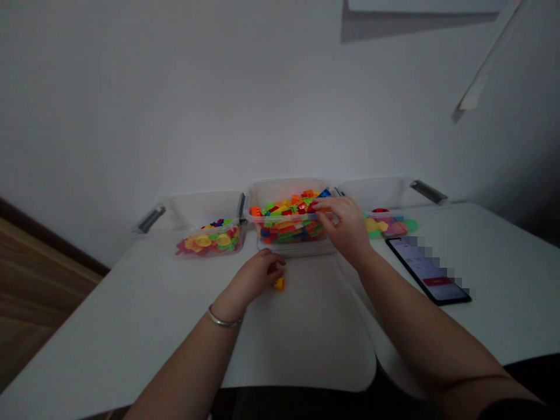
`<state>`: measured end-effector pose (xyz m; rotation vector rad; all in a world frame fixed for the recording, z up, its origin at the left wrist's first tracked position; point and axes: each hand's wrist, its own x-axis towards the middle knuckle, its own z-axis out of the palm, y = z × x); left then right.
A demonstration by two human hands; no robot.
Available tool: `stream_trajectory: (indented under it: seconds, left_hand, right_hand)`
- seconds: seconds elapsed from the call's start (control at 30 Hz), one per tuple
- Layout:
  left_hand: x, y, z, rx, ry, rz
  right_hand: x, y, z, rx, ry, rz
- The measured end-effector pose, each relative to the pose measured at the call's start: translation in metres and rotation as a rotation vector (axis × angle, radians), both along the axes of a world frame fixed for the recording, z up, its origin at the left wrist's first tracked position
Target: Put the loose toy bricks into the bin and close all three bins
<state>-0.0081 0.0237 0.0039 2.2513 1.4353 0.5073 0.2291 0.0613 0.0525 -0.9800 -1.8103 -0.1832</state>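
My left hand (258,274) is low over the white table, fingers curled around a small red building block (273,268) that they partly hide. Right below those fingertips, a yellow building block (279,284) rests on the tabletop. My right hand (345,224) reaches over the front right rim of the middle clear plastic bin (289,219), thumb and fingers bent toward each other. At its fingertips are red and orange pieces, and I cannot make out which of them is gripped. Colourful building blocks (289,228) fill much of this bin.
A clear bin (205,204) on the left holds yellow, red and green toy pieces (210,240). The right clear bin (371,186) contains more colourful pieces (396,226). A phone (426,271) lies right of my right forearm. Behind the bins stands a pale wall (219,105).
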Motion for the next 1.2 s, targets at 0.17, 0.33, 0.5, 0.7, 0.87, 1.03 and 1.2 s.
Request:
stream_trajectory:
  seconds: [0.17, 0.33, 0.5, 0.7, 0.87, 1.03, 1.2]
  left_hand:
    - [-0.001, 0.003, -0.003, 0.035, 0.016, -0.023]
    - [-0.001, 0.005, -0.005, 0.039, 0.027, -0.033]
    - [-0.002, 0.005, -0.006, 0.043, 0.016, -0.044]
    - [-0.001, 0.005, -0.007, 0.054, -0.027, -0.037]
    - [-0.003, 0.006, -0.006, 0.108, -0.087, 0.041]
    - [-0.005, 0.009, 0.000, 0.270, -0.197, 0.136]
    - [-0.007, 0.012, 0.003, 0.382, -0.239, 0.152]
  right_hand:
    - [-0.005, 0.003, -0.007, -0.037, -0.128, 0.025]
    - [-0.005, 0.002, -0.005, -0.071, -0.238, 0.012]
    - [-0.005, -0.001, -0.001, -0.071, -0.337, 0.024]
    - [-0.006, -0.002, -0.004, -0.078, -0.335, 0.025]
    - [-0.005, -0.002, -0.005, -0.002, -0.215, 0.052]
    - [-0.014, -0.017, -0.003, 0.054, -0.148, 0.197]
    - [-0.032, -0.030, -0.014, -0.309, -0.472, 0.594]
